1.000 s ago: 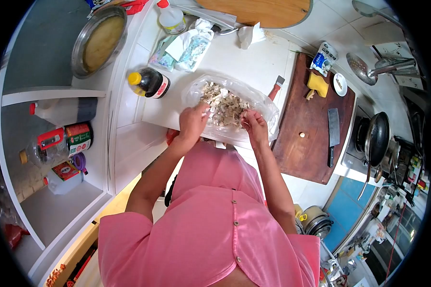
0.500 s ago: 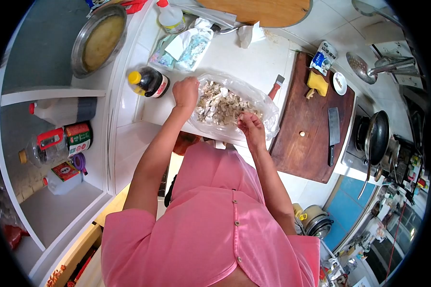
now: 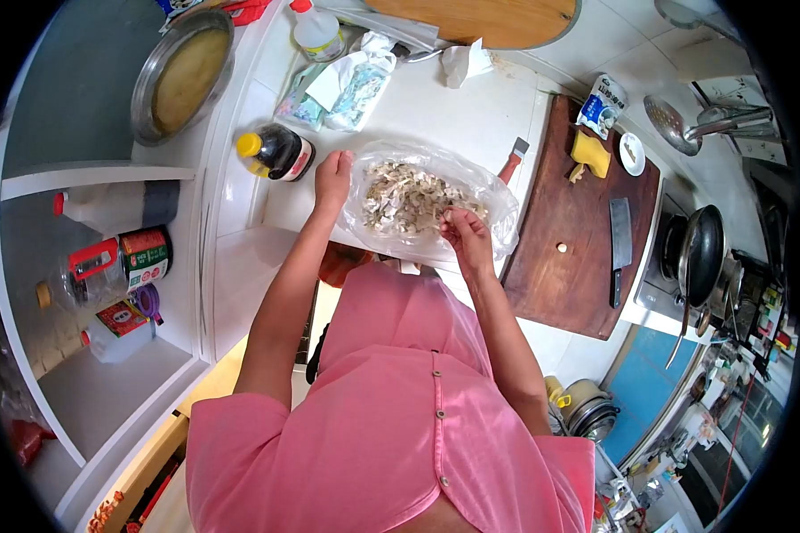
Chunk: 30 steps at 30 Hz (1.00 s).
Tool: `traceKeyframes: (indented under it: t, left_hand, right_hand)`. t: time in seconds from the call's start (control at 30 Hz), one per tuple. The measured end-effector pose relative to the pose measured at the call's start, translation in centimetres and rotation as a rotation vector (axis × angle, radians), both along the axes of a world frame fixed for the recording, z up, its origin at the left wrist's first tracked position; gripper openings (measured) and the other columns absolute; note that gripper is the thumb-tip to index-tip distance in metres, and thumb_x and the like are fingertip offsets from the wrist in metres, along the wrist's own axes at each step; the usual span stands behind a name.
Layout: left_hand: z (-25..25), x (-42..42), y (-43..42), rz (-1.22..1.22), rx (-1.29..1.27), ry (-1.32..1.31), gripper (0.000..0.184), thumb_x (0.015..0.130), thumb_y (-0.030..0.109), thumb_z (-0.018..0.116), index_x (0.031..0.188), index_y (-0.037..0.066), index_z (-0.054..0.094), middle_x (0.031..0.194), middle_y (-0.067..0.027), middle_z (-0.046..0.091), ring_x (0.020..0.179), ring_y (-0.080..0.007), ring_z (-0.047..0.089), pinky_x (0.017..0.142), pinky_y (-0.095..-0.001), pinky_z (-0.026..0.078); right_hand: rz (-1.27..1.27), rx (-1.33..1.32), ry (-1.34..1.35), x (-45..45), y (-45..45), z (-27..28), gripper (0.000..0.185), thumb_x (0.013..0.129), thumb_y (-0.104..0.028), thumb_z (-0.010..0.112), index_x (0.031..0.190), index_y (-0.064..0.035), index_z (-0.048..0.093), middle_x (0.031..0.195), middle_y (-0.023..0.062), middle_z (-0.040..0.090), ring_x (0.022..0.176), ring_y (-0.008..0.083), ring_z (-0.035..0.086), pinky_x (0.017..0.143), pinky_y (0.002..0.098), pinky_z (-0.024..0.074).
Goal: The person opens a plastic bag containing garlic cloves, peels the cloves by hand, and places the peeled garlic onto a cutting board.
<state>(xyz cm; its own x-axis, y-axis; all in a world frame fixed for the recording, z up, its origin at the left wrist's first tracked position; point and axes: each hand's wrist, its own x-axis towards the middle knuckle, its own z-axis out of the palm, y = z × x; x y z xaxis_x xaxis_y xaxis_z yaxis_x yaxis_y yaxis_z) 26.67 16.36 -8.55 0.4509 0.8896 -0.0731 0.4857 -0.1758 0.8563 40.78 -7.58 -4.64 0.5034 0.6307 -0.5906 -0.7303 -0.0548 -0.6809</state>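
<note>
A clear plastic bag (image 3: 500,209) lies spread on the white counter, its mouth wide. Inside is a heap of pale grey-brown torn pieces (image 3: 404,194) that look like mushrooms. My left hand (image 3: 332,180) is closed at the bag's left edge, fingers pinching the plastic. Over the right part of the heap, my right hand (image 3: 468,238) has thumb and fingertips pressed together; what they hold is too small to make out. Left of my left hand stands a dark sauce bottle (image 3: 280,153) with a yellow cap. A red-handled scraper (image 3: 512,162) lies just beyond the bag.
On the right, a wooden cutting board (image 3: 560,209) carries a cleaver (image 3: 619,244), a yellow cloth-like item (image 3: 591,155), a small white dish (image 3: 631,154) and a packet (image 3: 603,105). Tissue packs (image 3: 356,93) lie at the back. A metal basin (image 3: 142,111) sits on the left shelf.
My left hand has shifted slightly left and toward me, drawing the bag's left edge outward, and the bag is spread wider. My right hand has hardly moved.
</note>
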Motion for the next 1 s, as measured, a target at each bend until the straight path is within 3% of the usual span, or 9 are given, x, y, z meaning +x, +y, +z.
traceKeyframes:
  t: [0.2, 0.3, 0.43, 0.5, 0.63, 0.67, 0.77, 0.83, 1.0]
  left_hand:
    - [0.4, -0.2, 0.0, 0.02, -0.164, -0.13, 0.014, 0.088, 0.017, 0.06, 0.084, 0.003, 0.058, 0.071, 0.0029, 0.052, 0.066, -0.0062, 0.046, 0.062, -0.0223, 0.04]
    - [-0.4, -0.7, 0.7, 0.05, -0.037, -0.201, 0.02, 0.085, 0.018, 0.064, 0.094, 0.002, 0.057, 0.076, -0.0062, 0.06, 0.072, -0.0157, 0.057, 0.067, -0.0289, 0.045]
    - [-3.8, -2.1, 2.9, 0.006, 0.25, 0.265, 0.031, 0.085, 0.014, 0.058, 0.114, 0.005, 0.054, 0.08, -0.0129, 0.064, 0.076, -0.0266, 0.062, 0.069, -0.038, 0.048]
    - [-1.9, -0.7, 2.1, -0.044, 0.344, 0.541, 0.039, 0.086, 0.011, 0.053, 0.125, 0.006, 0.05, 0.083, -0.0164, 0.065, 0.078, -0.0322, 0.064, 0.07, -0.0433, 0.049]
    - [-1.3, 0.7, 2.2, -0.065, 0.158, 0.763, 0.046, 0.088, 0.01, 0.045, 0.134, 0.001, 0.041, 0.086, -0.021, 0.065, 0.078, -0.0331, 0.065, 0.069, -0.0466, 0.05]
    - [-2.9, 0.6, 3.1, -0.059, 0.105, 0.74, 0.056, 0.087, 0.018, 0.047, 0.14, 0.01, 0.035, 0.093, -0.0211, 0.065, 0.081, -0.0383, 0.063, 0.07, -0.0487, 0.049]
    - [-3.5, 1.7, 4.2, -0.175, 0.113, 0.822, 0.056, 0.087, 0.017, 0.046, 0.14, 0.003, 0.033, 0.089, -0.0226, 0.066, 0.081, -0.0365, 0.065, 0.067, -0.0473, 0.05]
    - [-3.1, 2.9, 4.2, -0.093, 0.051, 0.823, 0.048, 0.089, 0.016, 0.043, 0.135, -0.001, 0.038, 0.086, -0.0194, 0.067, 0.078, -0.0341, 0.066, 0.067, -0.0468, 0.05]
    - [-5.1, 4.4, 4.8, -0.338, 0.302, 1.062, 0.031, 0.086, 0.016, 0.05, 0.11, -0.002, 0.059, 0.081, -0.0165, 0.068, 0.074, -0.0319, 0.067, 0.067, -0.0447, 0.049]
  right_hand:
    - [0.021, -0.016, -0.015, 0.2, 0.0, 0.1, 0.021, 0.092, -0.022, 0.059, 0.101, -0.0034, 0.064, 0.084, 0.0025, 0.064, 0.071, 0.0088, 0.058, 0.069, 0.0219, 0.0485]
    - [0.02, -0.018, -0.014, 0.3, -0.1, -0.1, 0.022, 0.092, -0.023, 0.058, 0.102, -0.0032, 0.064, 0.084, 0.0028, 0.064, 0.071, 0.0085, 0.058, 0.07, 0.0219, 0.0488]
    - [0.028, -0.016, -0.014, 0.2, -0.2, -0.1, 0.023, 0.092, -0.023, 0.059, 0.103, -0.003, 0.064, 0.084, 0.0032, 0.064, 0.071, 0.008, 0.059, 0.07, 0.0219, 0.0491]
    - [0.029, -0.034, -0.014, 0.1, -0.2, -0.2, 0.024, 0.092, -0.023, 0.058, 0.104, -0.0024, 0.063, 0.084, 0.0034, 0.065, 0.071, 0.0082, 0.059, 0.07, 0.0221, 0.0492]
    - [0.034, -0.05, -0.019, -0.1, -0.2, -0.3, 0.024, 0.092, -0.023, 0.058, 0.103, -0.0015, 0.063, 0.084, 0.0049, 0.065, 0.071, 0.0092, 0.06, 0.07, 0.0226, 0.0495]
    - [0.033, -0.042, -0.017, -0.2, -0.3, -0.4, 0.024, 0.092, -0.023, 0.059, 0.103, -0.0016, 0.063, 0.084, 0.0051, 0.065, 0.072, 0.0094, 0.06, 0.07, 0.0226, 0.0495]
    - [0.045, -0.044, -0.013, -0.1, -0.5, -0.7, 0.024, 0.092, -0.023, 0.059, 0.101, -0.0018, 0.063, 0.084, 0.0059, 0.065, 0.072, 0.0102, 0.06, 0.07, 0.0237, 0.0495]
    - [0.05, -0.065, -0.013, 0.0, -0.4, -1.0, 0.024, 0.092, -0.023, 0.059, 0.101, -0.0017, 0.063, 0.084, 0.0058, 0.065, 0.072, 0.0104, 0.06, 0.07, 0.0242, 0.0493]
    - [0.074, -0.111, -0.025, -0.6, -0.4, -1.0, 0.023, 0.092, -0.022, 0.058, 0.1, -0.0014, 0.063, 0.083, 0.0054, 0.065, 0.071, 0.0105, 0.058, 0.069, 0.0238, 0.0485]
